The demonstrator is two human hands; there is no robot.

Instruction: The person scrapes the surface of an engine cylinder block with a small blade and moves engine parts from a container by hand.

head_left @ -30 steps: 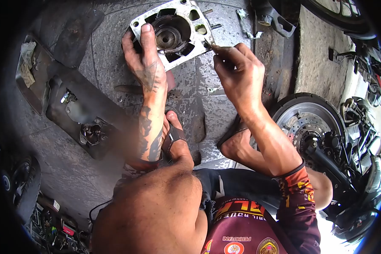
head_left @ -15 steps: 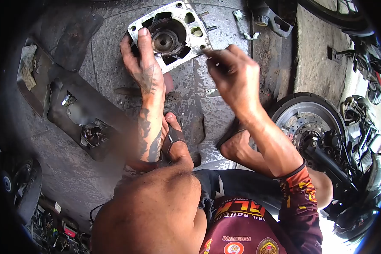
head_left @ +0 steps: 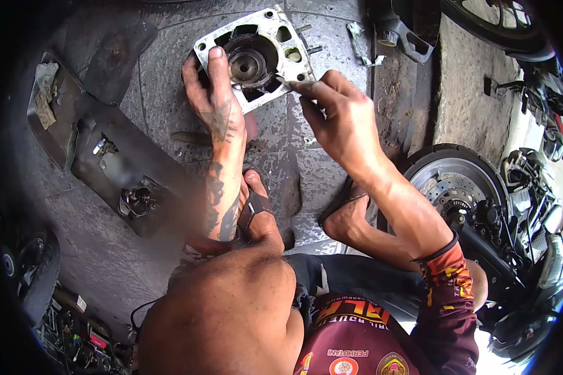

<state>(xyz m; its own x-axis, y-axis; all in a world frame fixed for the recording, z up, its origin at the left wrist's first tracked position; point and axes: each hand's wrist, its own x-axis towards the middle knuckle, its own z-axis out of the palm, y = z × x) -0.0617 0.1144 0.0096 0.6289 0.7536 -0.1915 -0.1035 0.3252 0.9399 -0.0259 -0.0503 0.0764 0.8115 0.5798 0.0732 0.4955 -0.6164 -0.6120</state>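
Note:
A grey metal engine cylinder block (head_left: pixel 270 30) sits on the floor, its flat gasket face up. Its round bore is dark and dirty inside, and studs stick out at its right side. My left hand (head_left: pixel 214 94) grips the block's left edge, thumb on the top face and fingers down the side. My right hand (head_left: pixel 344 119) is closed in a pinch at the lower right of the face. A small thin blade-like piece (head_left: pixel 281 80) pokes out from its fingertips onto the face; the rest of it is hidden by the fingers.
Left of me lies a long dark plastic panel (head_left: pixel 109 153) with metal parts in it. A wheel with a brake disc (head_left: pixel 453 181) stands at right, beside more motorcycle parts. My sandalled feet (head_left: pixel 259 209) are just below the block. A dark container (head_left: pixel 397 31) is upper right.
My right hand has moved a little left and down along the block's face, and the thin piece's tip now shows. The left hand keeps its grip on the block.

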